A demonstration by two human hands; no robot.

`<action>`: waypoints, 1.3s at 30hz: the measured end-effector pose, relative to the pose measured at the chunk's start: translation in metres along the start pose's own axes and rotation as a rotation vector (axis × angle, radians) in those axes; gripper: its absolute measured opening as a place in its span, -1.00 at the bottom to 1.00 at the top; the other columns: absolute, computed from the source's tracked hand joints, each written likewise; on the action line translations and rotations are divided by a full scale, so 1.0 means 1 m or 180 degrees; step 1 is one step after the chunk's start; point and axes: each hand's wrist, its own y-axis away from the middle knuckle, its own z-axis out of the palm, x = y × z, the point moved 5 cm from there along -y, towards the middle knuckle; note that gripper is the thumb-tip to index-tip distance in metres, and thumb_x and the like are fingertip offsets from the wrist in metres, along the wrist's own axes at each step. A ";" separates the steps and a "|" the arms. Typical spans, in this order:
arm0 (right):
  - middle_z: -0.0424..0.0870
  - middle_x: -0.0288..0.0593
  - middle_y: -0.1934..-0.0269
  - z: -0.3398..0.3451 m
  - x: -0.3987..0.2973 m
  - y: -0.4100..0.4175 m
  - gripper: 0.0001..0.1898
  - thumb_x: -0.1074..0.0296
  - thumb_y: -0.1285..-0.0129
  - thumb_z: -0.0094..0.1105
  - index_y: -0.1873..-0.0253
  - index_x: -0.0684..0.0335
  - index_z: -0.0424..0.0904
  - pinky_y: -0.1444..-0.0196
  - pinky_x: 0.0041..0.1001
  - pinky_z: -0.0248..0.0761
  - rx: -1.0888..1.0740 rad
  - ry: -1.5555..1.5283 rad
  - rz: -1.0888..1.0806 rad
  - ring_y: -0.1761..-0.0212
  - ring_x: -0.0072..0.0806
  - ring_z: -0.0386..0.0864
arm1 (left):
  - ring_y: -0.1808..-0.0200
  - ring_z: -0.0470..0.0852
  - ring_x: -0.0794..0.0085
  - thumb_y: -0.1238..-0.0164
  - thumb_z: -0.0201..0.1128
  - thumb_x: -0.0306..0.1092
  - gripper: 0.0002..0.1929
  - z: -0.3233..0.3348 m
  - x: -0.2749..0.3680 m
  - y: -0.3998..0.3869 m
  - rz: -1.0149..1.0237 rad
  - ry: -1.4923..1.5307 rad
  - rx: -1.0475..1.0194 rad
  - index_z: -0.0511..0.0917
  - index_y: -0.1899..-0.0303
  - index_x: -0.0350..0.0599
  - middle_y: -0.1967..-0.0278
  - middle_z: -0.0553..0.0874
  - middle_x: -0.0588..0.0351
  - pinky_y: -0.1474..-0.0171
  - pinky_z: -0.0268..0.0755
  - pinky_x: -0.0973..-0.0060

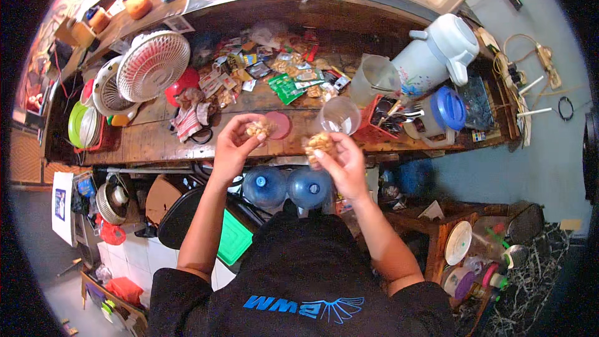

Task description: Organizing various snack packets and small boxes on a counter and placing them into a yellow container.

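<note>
Above the front edge of a wooden table (154, 142), my left hand (241, 142) pinches a small clear packet of peanut-like pieces (257, 128). My right hand (345, 164) grips another, similar packet (319, 146). A round pink lid (278, 125) lies flat just behind my left hand. Behind my right hand stands a clear plastic container (340, 115) with its mouth up. Farther back spreads a heap of small sachets and packets, among them a green sachet (286, 89).
At the left are white plastic baskets (153, 66) and a striped cloth (189, 124). A red utensil holder (374, 119), a blue-lidded pitcher (447, 110) and a large flask (435, 56) stand right. Blue water bottles (264, 187) are below the table edge.
</note>
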 end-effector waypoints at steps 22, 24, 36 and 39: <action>0.70 -0.06 0.19 -0.087 -0.094 -0.031 -0.72 0.49 -0.13 0.44 0.05 0.29 0.62 0.10 -0.37 0.54 0.1025 0.2514 -0.1182 0.18 -0.22 0.70 | -0.01 0.67 0.23 -0.15 0.18 -0.36 -0.80 0.180 0.046 -0.096 0.2085 -0.4662 -0.3324 0.68 0.22 -0.13 0.09 0.75 0.12 -0.01 0.59 0.33; 0.71 -0.06 0.19 -0.096 -0.089 -0.027 -0.72 0.49 -0.13 0.45 0.05 0.29 0.62 0.10 -0.38 0.54 0.1096 0.2422 -0.1154 0.18 -0.23 0.70 | 0.14 0.74 0.18 -0.15 0.20 -0.36 -0.88 0.191 0.033 -0.095 0.1527 -0.5347 -0.3659 0.64 0.36 -0.15 0.22 0.76 -0.02 0.11 0.64 0.31; 0.71 -0.06 0.19 -0.100 -0.104 -0.032 -0.72 0.49 -0.12 0.44 0.05 0.29 0.64 0.08 -0.37 0.55 0.0970 0.2439 -0.1366 0.16 -0.23 0.71 | 0.32 0.71 0.08 -0.19 0.25 -0.30 -0.85 0.224 -0.024 -0.103 0.1569 -0.4320 -0.5038 0.68 0.27 -0.11 0.31 0.76 -0.04 0.31 0.53 0.21; 0.72 -0.06 0.18 -0.099 -0.105 -0.031 -0.72 0.49 -0.12 0.43 0.05 0.29 0.64 0.05 -0.35 0.55 0.0911 0.2498 -0.1416 0.14 -0.21 0.71 | 0.21 0.67 0.11 -0.20 0.25 -0.31 -0.81 0.222 -0.041 -0.103 0.1279 -0.4549 -0.5170 0.66 0.18 -0.09 0.19 0.71 -0.03 0.20 0.51 0.23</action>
